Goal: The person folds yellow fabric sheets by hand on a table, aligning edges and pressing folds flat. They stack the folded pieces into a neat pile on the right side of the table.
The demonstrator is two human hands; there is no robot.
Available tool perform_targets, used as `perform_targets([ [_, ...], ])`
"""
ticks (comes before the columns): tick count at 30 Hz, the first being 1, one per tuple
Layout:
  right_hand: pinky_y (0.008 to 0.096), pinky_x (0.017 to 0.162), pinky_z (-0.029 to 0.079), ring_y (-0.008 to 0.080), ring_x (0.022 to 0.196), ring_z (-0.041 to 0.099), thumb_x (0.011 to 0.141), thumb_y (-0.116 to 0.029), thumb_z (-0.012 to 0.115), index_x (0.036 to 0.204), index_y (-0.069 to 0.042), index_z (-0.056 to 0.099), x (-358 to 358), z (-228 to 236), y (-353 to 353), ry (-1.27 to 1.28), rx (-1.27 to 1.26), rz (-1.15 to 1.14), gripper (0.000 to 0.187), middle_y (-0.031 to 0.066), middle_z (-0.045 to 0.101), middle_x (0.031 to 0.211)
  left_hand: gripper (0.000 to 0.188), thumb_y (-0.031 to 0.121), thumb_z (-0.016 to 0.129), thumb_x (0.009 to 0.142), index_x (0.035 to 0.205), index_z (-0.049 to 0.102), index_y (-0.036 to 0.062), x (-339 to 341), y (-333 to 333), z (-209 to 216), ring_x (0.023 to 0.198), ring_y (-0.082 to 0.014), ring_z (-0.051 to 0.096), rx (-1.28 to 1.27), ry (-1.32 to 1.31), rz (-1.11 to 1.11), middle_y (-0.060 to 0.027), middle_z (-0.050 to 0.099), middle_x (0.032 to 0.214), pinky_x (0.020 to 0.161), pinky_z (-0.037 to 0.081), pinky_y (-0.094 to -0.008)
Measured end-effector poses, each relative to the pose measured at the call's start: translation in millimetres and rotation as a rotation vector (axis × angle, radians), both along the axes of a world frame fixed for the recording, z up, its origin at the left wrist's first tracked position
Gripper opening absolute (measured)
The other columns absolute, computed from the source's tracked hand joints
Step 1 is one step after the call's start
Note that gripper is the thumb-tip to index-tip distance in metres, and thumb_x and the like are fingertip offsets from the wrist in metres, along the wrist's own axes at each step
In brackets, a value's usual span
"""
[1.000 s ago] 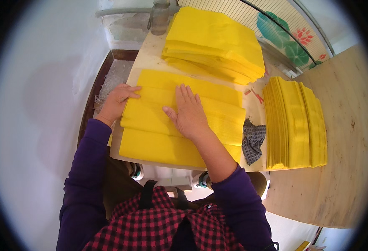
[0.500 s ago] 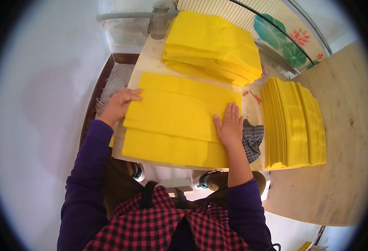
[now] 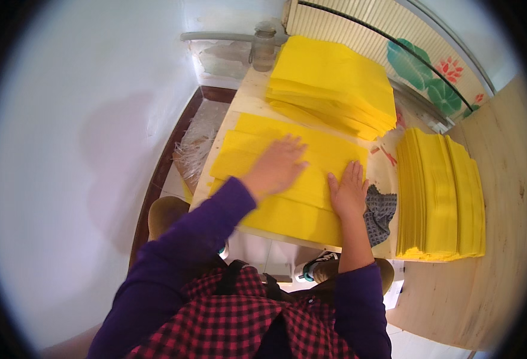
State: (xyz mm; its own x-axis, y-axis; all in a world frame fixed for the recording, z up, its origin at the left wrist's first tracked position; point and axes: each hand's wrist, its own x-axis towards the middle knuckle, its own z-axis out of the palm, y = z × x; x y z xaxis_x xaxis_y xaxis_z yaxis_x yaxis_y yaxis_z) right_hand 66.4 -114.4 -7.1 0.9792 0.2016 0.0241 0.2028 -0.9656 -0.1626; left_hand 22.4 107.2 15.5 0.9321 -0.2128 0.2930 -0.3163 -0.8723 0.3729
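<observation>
A yellow fabric-like sheet [image 3: 275,212] lies in front of me on the table, with overlapping layers and a crease running across it. My left hand [image 3: 277,166] is over the middle of the sheet, fingers stretched out and slightly blurred. Flat on the sheet's right edge rests my right hand [image 3: 349,190], its fingers extended and the thumb apart. Neither hand grips anything. A crumpled grey patterned cloth [image 3: 380,216] lies just right of my right wrist.
Behind the sheet stands a thick stack of yellow sheets [image 3: 335,78]. Folded yellow pieces [image 3: 440,197] are packed in a row at the right. A bottle [image 3: 264,48] stands at the far left corner. Red scraps [image 3: 389,157] lie between the stacks. A white wall [image 3: 84,179] bounds the left.
My left hand has moved from the sheet's left edge rightward to its middle. My right hand stays on the right edge. The whole view has shifted slightly.
</observation>
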Motion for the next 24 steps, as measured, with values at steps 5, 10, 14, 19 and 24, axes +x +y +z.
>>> perform_targets([
  [5, 0.0486, 0.117, 0.009, 0.0288, 0.146, 0.012, 0.096, -0.055, 0.034, 0.149, 0.002, 0.018, 0, 0, -1, -0.006, -0.010, 0.017, 0.080, 0.0188, 0.016, 0.157, 0.065, 0.044, 0.037, 0.098, 0.147, 0.027, 0.0027, 5, -46, -7, 0.145, -0.0280, 0.016, 0.077, 0.267, 0.101, -0.0149, 0.022, 0.155, 0.117, 0.012, -0.0460],
  [10, 0.0483, 0.117, 0.008, 0.0281, 0.146, 0.011, 0.096, -0.055, 0.033, 0.149, 0.001, 0.016, 0, -2, 0, 0.011, -0.029, 0.004, 0.079, 0.0179, 0.014, 0.157, 0.068, 0.045, 0.040, 0.097, 0.148, 0.025, 0.0039, 0, 1, -16, 0.145, -0.0262, 0.016, 0.138, 0.255, 0.256, -0.0141, 0.021, 0.156, 0.117, 0.010, -0.0449],
  [14, 0.0478, 0.117, 0.008, 0.0281, 0.146, 0.011, 0.096, -0.056, 0.034, 0.149, 0.001, 0.016, 0, -2, 0, 0.015, -0.005, 0.005, 0.080, 0.0180, 0.014, 0.157, 0.070, 0.047, 0.040, 0.096, 0.149, 0.024, 0.0043, -5, 31, -19, 0.146, -0.0253, 0.015, 0.156, 0.226, 0.342, -0.0131, 0.020, 0.157, 0.117, 0.009, -0.0443],
  [19, 0.0475, 0.117, 0.010, 0.0295, 0.146, 0.014, 0.095, -0.057, 0.036, 0.147, 0.004, 0.020, -2, 11, 7, -0.027, -0.074, 0.027, 0.082, 0.0199, 0.018, 0.156, 0.071, 0.049, 0.041, 0.095, 0.149, 0.025, 0.0047, -5, 30, -22, 0.146, -0.0244, 0.015, 0.145, 0.214, 0.360, -0.0125, 0.020, 0.157, 0.117, 0.008, -0.0443],
  [24, 0.0470, 0.117, 0.012, 0.0294, 0.145, 0.017, 0.093, -0.060, 0.037, 0.145, 0.006, 0.026, -21, 18, 75, -0.034, -0.021, 0.215, 0.085, 0.0204, 0.023, 0.154, 0.072, 0.049, 0.043, 0.094, 0.148, 0.028, 0.0048, -4, 29, -25, 0.145, -0.0249, 0.016, 0.137, 0.189, 0.355, -0.0126, 0.023, 0.156, 0.117, 0.009, -0.0464],
])
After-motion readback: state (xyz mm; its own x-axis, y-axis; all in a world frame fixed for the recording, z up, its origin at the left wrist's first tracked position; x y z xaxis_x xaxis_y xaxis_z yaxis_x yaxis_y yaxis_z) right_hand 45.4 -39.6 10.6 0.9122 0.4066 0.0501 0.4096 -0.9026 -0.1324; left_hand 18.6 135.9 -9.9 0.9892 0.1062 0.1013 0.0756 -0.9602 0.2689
